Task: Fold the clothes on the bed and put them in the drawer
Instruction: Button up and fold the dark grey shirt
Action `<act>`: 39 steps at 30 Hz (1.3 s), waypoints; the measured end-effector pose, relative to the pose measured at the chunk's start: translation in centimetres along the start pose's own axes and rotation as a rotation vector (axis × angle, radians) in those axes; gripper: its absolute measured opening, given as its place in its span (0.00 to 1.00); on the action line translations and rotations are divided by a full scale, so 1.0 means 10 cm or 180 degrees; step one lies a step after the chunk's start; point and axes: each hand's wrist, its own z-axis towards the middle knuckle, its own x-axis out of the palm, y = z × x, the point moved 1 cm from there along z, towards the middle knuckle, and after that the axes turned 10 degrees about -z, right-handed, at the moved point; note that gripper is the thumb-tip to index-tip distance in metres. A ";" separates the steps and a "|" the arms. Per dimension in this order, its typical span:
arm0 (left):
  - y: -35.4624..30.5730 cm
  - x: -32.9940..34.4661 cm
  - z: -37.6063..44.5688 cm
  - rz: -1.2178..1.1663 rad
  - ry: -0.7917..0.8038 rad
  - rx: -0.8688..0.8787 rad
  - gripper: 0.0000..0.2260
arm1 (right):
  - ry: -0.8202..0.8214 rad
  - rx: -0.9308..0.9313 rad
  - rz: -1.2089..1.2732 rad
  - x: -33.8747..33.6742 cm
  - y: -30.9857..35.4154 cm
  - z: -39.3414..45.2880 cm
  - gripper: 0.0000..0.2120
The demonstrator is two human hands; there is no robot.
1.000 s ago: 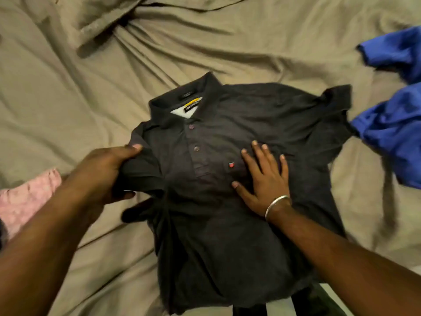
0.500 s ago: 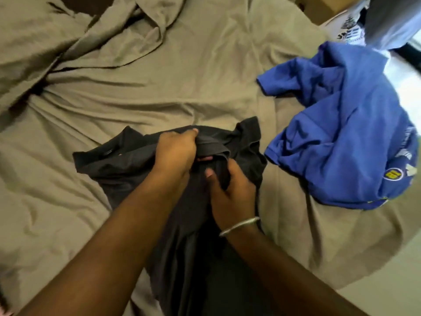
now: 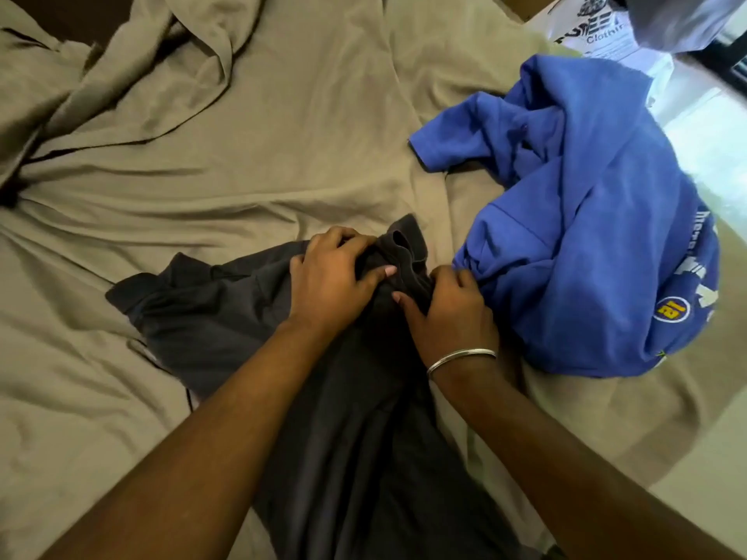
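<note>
Hands (image 3: 329, 278) on bunched dark shirt (image 3: 226, 317)

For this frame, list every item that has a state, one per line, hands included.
black polo shirt: partly folded, bunched at the top, lying on the bed.
blue shirt: unfolded, crumpled in a heap on the bed.
bedsheet: wrinkled, spread under the clothes.
left hand: fingers curled, gripping the black polo shirt's bunched fabric.
right hand: gripping the same fabric beside the left hand.
bangle: worn on the right wrist.
</note>
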 end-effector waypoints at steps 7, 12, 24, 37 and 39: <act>-0.18 0.06 0.14 -0.0781 -0.1069 0.0408 0.13 | -0.0649 -0.0311 -0.0320 -0.10 -0.04 0.04 0.23; -0.27 0.31 0.34 0.0202 -0.0638 -0.0225 0.12 | -0.0354 -0.0201 -0.0514 -0.11 -0.13 0.16 0.22; 0.03 0.21 -1.11 0.0089 -0.0061 -0.0982 0.20 | 0.1208 0.0242 -0.0020 0.37 -0.08 -1.72 0.22; 0.41 0.51 -1.15 -0.0520 0.0623 -0.1212 0.28 | 0.0094 0.1383 0.2408 0.62 0.03 -2.08 0.10; 0.41 0.52 -1.15 -0.0543 0.0630 -0.1162 0.28 | 0.0377 0.1420 0.2317 0.65 -0.06 -2.08 0.11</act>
